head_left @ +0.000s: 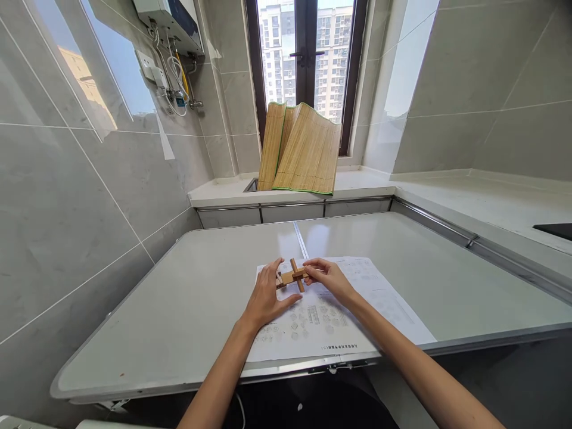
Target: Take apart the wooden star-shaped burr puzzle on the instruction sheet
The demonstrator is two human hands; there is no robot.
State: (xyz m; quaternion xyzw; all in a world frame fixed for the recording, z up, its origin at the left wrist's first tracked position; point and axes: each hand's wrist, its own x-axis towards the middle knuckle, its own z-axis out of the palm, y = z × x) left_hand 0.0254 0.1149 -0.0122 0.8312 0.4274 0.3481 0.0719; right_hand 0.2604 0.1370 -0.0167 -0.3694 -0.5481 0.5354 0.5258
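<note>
A small wooden cross-shaped puzzle (294, 276) made of interlocked sticks rests on a printed paper sheet (357, 298) on the grey table (179, 298). My left hand (264, 296) holds the puzzle's left end with thumb and fingers. My right hand (327, 276) pinches its right end. Both forearms reach in from the bottom edge. The sheet shows rows of small diagrams.
A folded bamboo mat (300, 148) leans against the window at the back, on a white counter (357, 179). Tiled walls close in on the left and right. A dark hob corner (556, 230) sits on the right counter. A water heater with hoses (172, 36) hangs upper left.
</note>
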